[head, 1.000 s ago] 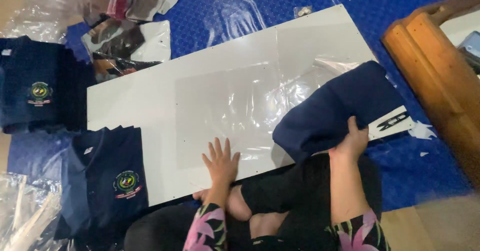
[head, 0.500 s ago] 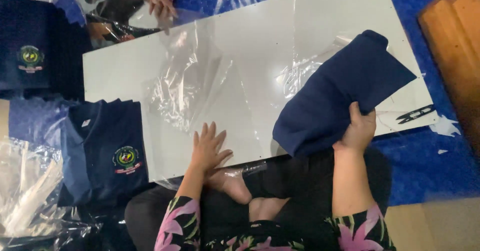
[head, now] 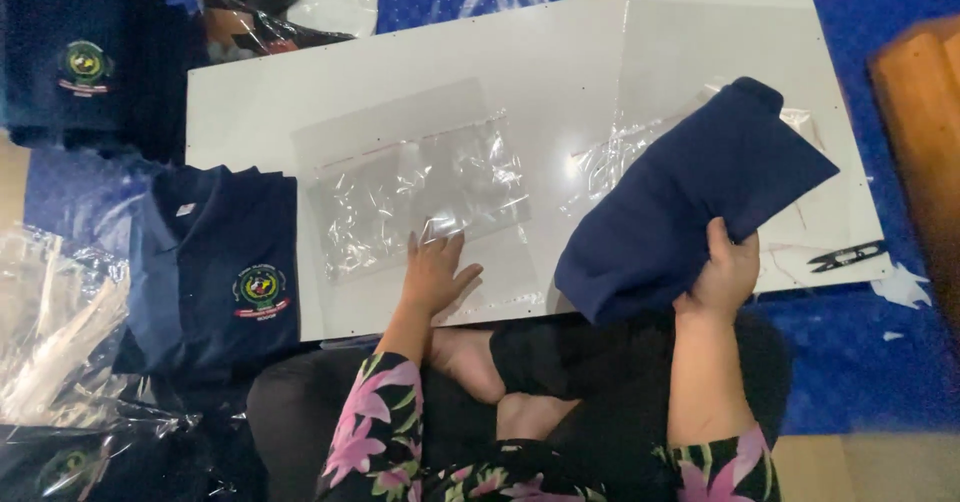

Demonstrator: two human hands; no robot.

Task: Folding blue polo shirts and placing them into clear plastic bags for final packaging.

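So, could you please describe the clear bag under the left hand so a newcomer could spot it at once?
Start at the white board on the blue sheet. On its left half lies a crinkled clear plastic bag, with the left hand pressing its near edge. Unlike the navy shirts around, it is see-through, flat and empty.

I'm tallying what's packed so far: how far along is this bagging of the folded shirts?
Done: one folded navy shirt is gripped by the right hand. In hand: the left hand presses a clear plastic bag flat on the white board; the shirt is not yet inside. Left: a stack of navy shirts beside the board, unbagged.
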